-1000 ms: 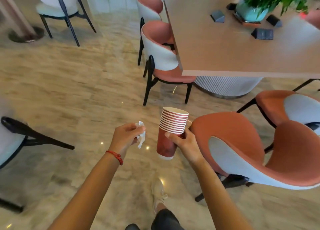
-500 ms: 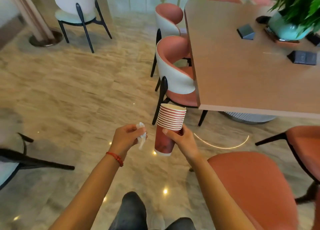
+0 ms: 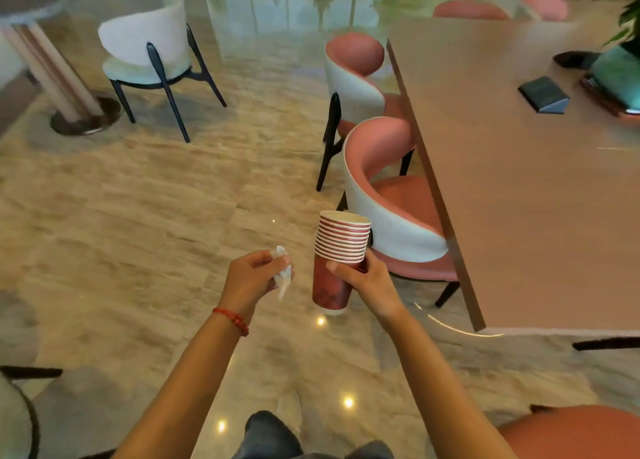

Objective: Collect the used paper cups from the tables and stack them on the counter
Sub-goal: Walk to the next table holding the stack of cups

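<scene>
My right hand (image 3: 367, 280) grips a tall stack of red paper cups (image 3: 337, 251) around its lower body, holding it upright in front of me above the floor. Several white-edged rims show at the top of the stack. My left hand (image 3: 252, 278), with a red bracelet at the wrist, is closed on a crumpled white tissue (image 3: 282, 275) just left of the cups. Both hands hover over the marble floor, left of a long table.
A long brown table (image 3: 512, 195) fills the right side, with dark card holders (image 3: 543, 93) and a teal plant pot (image 3: 616, 74). Red-and-white chairs (image 3: 391, 216) are tucked along its left edge. A white chair (image 3: 149, 50) and a pillar base (image 3: 72, 88) stand far left.
The view has moved forward and left along the table; the near red chairs slipped out of sight to the lower right. Both hands keep the same hold on the cups and the tissue.
</scene>
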